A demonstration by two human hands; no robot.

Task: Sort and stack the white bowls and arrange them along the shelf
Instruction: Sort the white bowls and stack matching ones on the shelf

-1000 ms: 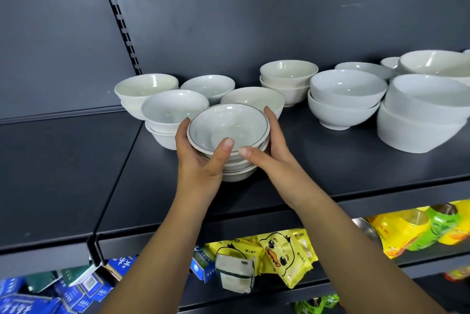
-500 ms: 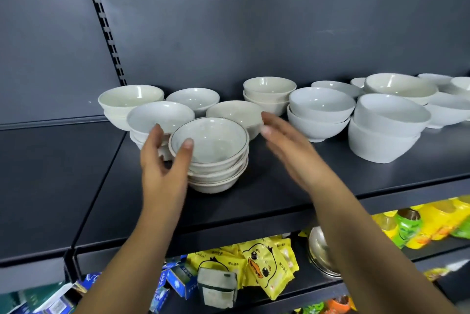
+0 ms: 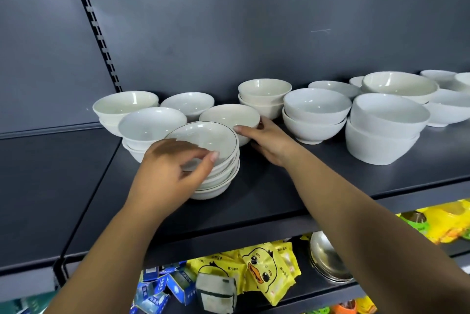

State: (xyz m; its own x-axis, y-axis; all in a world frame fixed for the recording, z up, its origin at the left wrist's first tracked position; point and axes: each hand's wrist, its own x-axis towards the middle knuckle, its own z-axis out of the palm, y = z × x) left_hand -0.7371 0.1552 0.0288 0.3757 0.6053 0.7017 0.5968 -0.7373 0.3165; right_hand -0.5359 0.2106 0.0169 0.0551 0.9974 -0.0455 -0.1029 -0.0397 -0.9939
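A stack of several white bowls with thin dark rims (image 3: pixel 218 179) stands near the front of the dark shelf (image 3: pixel 279 186). My left hand (image 3: pixel 173 171) curls over the stack's near left edge, thumb inside the top rimmed bowl (image 3: pixel 208 133) and fingers under its rim. Just behind the stack sits a single plain white bowl (image 3: pixel 226 115). My right hand (image 3: pixel 269 140) wraps around its right side, with the index finger along its front.
Further white bowls line the shelf: stacks at the left (image 3: pixel 152 123) and back left (image 3: pixel 124 105), a small stack (image 3: pixel 264 90), mid-size bowls (image 3: pixel 315 102), large bowls (image 3: pixel 386 115) to the right. Below lie yellow duck packets (image 3: pixel 264 265) and steel bowls (image 3: pixel 328 260).
Both hands let go of the rimmed stack after setting it down. My left hand has since returned over its top rim, and my right hand reached back to the plain bowl behind.
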